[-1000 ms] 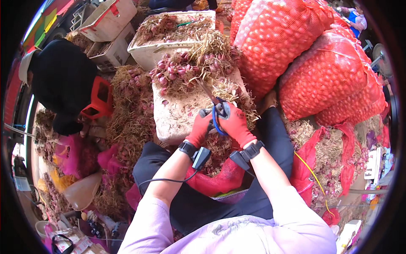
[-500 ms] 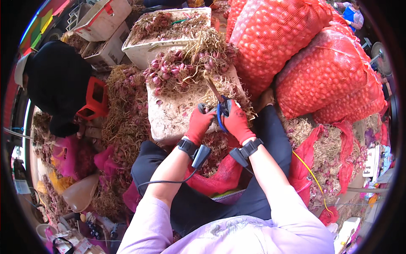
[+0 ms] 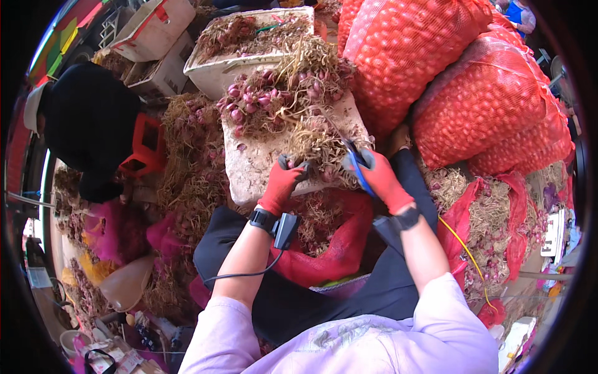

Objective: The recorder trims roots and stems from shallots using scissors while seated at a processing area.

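My right hand (image 3: 385,181), in a red glove with grey fingertips, is closed round the blue handles of a pair of scissors (image 3: 360,171). Their blades point away from me, over dry stalks. My left hand (image 3: 283,184), gloved the same way, is at the near edge of a white foam box (image 3: 248,168). Its fingers are curled toward the thumb; whatever lies between them is too small to make out. A pile of purple-red shallots (image 3: 249,100) with straw-like tops covers the box's far side. Trimmed stalks (image 3: 317,146) lie loose just beyond my hands.
Large red net sacks (image 3: 411,56) full of shallots stand at the right. A foam box (image 3: 215,78) of dry tops sits behind. At the left, a person in black (image 3: 87,118) is beside a red plastic stool (image 3: 146,146). A red net (image 3: 336,249) lies between my legs.
My hands have moved apart: the right one has gone rightward with the scissors, the left one slightly left. The view has shifted a little.
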Available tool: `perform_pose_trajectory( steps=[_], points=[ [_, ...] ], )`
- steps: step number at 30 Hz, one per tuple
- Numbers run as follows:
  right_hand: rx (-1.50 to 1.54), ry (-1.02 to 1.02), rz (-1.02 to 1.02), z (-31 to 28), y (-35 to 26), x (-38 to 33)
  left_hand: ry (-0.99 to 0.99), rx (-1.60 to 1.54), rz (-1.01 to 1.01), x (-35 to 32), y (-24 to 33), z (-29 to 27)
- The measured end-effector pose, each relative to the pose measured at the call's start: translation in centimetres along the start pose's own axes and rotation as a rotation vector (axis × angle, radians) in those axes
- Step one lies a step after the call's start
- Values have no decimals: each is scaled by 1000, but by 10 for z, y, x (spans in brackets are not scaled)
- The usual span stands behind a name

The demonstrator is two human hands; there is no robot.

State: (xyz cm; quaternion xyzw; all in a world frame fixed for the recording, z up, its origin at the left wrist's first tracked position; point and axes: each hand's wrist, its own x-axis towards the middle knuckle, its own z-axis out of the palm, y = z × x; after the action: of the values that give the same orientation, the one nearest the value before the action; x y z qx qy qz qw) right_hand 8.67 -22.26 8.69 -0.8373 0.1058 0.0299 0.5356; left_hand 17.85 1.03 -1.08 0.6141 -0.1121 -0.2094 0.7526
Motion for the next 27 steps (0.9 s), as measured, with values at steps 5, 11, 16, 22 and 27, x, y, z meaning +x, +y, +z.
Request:
perform_pose_trajectory(
  steps=[5, 11, 16, 22, 27],
  points=[
    [387, -450, 399, -14, -7, -44, 169, 235, 28, -4, 14, 9],
    [383, -535, 498, 3, -3, -30, 242, 447, 74, -17, 25, 12],
    [319, -464, 465, 17, -5, -8, 161, 318, 65, -22, 39, 23],
    [150, -400, 447, 22, 7, 11, 100, 469, 241, -18, 30, 0],
    [437, -452, 488, 28, 6, -6, 13, 916, 517, -26, 38, -6]
  ],
)
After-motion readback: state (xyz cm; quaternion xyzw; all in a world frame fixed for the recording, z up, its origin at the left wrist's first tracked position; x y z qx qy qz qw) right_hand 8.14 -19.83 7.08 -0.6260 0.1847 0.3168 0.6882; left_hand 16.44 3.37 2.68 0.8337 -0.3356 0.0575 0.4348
